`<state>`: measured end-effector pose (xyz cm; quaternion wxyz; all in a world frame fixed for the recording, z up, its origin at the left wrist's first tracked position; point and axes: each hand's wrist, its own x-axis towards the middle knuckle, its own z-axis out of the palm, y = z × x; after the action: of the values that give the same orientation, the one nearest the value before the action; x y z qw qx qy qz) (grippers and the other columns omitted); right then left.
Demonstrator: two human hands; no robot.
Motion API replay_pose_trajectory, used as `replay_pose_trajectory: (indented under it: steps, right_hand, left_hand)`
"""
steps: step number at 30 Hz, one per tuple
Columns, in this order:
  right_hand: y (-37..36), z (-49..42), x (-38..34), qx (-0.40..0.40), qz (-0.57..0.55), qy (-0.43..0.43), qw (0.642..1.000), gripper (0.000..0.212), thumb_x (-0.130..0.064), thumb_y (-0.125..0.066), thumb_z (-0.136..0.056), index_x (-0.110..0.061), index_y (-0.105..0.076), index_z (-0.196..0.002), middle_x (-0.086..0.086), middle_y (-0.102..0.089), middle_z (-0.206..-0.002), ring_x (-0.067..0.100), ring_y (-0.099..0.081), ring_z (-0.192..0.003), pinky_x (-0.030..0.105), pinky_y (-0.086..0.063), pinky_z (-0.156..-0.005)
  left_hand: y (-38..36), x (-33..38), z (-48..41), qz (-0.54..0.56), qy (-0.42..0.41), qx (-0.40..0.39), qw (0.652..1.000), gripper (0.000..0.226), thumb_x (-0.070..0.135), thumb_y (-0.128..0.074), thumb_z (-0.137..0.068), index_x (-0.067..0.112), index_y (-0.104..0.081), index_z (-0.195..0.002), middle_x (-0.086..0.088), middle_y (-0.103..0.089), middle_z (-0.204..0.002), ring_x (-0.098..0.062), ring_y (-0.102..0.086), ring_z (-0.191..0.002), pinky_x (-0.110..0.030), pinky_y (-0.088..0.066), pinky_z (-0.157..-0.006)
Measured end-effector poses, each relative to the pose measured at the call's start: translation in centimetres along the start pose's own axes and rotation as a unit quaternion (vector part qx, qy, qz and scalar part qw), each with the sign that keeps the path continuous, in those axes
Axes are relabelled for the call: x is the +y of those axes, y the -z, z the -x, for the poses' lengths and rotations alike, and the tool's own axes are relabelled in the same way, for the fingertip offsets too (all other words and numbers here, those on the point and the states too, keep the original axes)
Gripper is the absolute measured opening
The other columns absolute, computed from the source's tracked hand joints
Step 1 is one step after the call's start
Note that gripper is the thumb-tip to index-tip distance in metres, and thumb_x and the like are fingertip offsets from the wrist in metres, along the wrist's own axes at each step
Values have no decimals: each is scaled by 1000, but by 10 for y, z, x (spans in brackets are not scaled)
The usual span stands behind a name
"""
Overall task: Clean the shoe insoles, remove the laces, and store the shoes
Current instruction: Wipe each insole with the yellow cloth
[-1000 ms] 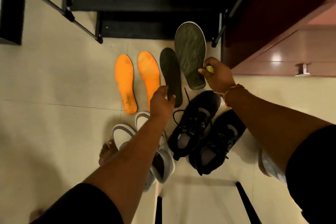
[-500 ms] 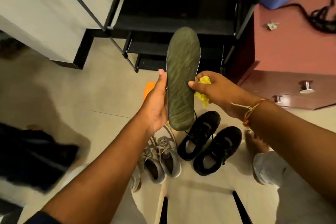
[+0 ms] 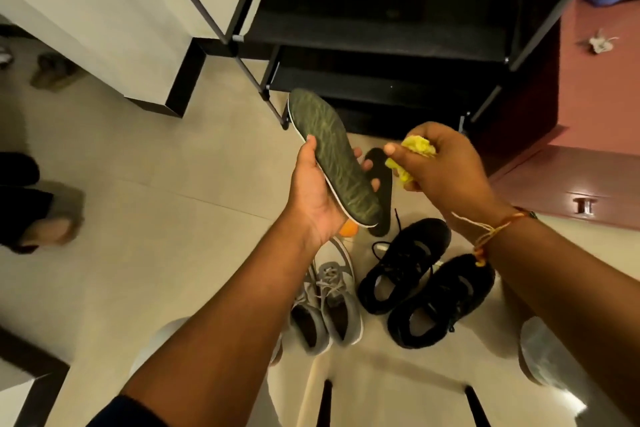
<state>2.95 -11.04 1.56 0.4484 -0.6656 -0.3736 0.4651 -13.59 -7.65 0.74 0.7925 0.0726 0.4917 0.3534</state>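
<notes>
left hand (image 3: 317,198) gripping green insole (image 3: 334,158) by its edges, right hand (image 3: 446,163) bunched around yellow cloth (image 3: 417,156), black shoes (image 3: 426,282) on floor (image 3: 156,218) below

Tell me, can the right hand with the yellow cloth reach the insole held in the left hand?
Probably yes. The right hand holds the cloth close beside the insole, which the left hand grips face up, and nothing lies between them.
</notes>
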Motion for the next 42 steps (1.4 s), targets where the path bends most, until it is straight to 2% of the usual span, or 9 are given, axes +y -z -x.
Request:
replay_pose_trajectory:
  steps: [3, 8, 11, 18, 23, 30, 33, 36, 42]
  right_hand:
    - [-3, -5, -1, -13, -76, -44, 996, 21, -27, -75, -85, -9, -65, -92, 8, -68, -83, 16, -68, -76, 21, -56, -61]
    - [-17, -7, -3, -86, -163, -78, 980, 39, -36, -49, -101, -2, -68, -101, 3, -75, -94, 18, -71, -95, 32, -58, -88]
    - [-22, -7, 6, -92, -65, -9, 994, 24, -26, -50, -102, -14, -68, -114, 6, -69, -116, 19, -66, -108, 45, -52, -98]
    - [-20, -4, 12, -85, 32, 128, 988, 41, -23, -73, -86, -27, -53, -122, -11, -59, -119, 10, -62, -109, 42, -55, -90]
    - [-18, 0, 8, -32, 181, 235, 955, 36, -18, -72, -87, -21, -66, -123, -3, -56, -120, 11, -54, -111, 10, -41, -91]
    - [-21, 2, 8, -74, 300, 286, 907, 34, -9, -62, -89, -15, -69, -122, 2, -69, -116, 25, -63, -107, 38, -51, -95]
    - [-24, 9, 7, -108, 266, 303, 909, 30, -2, -64, -86, -13, -75, -111, 1, -71, -111, 16, -64, -104, 26, -48, -99]
    - [-27, 17, 8, -149, 236, 325, 904, 24, -5, -69, -84, -12, -77, -105, -1, -72, -106, 11, -66, -100, 23, -50, -94]
    - [-28, 18, 10, -134, 271, 357, 884, 14, -14, -69, -86, -12, -78, -97, 2, -71, -99, 21, -65, -92, 35, -53, -83]
  left_hand:
    - [0, 4, -9, 18, 0, 2, 1000, 74, 65, -41, -94, 8, -55, -140, -13, -62, -124, -30, -62, -110, -42, -58, -87]
    - [-3, 4, -19, 41, -10, -52, 998, 64, 63, -42, -98, 8, -65, -121, -14, -61, -106, -26, -60, -96, -42, -42, -108]
    - [-1, 4, -19, 41, 1, -102, 994, 64, 64, -38, -99, 9, -68, -110, -13, -64, -107, -27, -63, -102, -43, -44, -106]
    - [-5, -1, -14, 36, -1, -113, 993, 72, 67, -32, -100, 9, -63, -129, -17, -65, -129, -31, -63, -121, -44, -46, -108]
    - [-12, -12, -9, 46, 30, -115, 992, 68, 68, -36, -97, 12, -66, -121, -12, -71, -117, -26, -67, -112, -40, -48, -106]
    - [-10, -18, -12, 15, 42, -96, 994, 67, 70, -40, -95, 12, -73, -107, -9, -71, -105, -25, -67, -104, -41, -42, -111]
    - [-7, -7, -14, 9, 19, -79, 997, 75, 74, -40, -92, 9, -76, -100, -8, -67, -99, -21, -67, -92, -34, -50, -96]
    - [-3, 5, -17, -2, 3, -69, 998, 86, 80, -40, -88, 5, -59, -125, -12, -59, -104, -23, -58, -99, -33, -49, -90]
    - [-4, 3, -16, -8, 6, -89, 996, 85, 80, -36, -89, 5, -61, -120, -13, -59, -101, -24, -59, -96, -35, -50, -92]
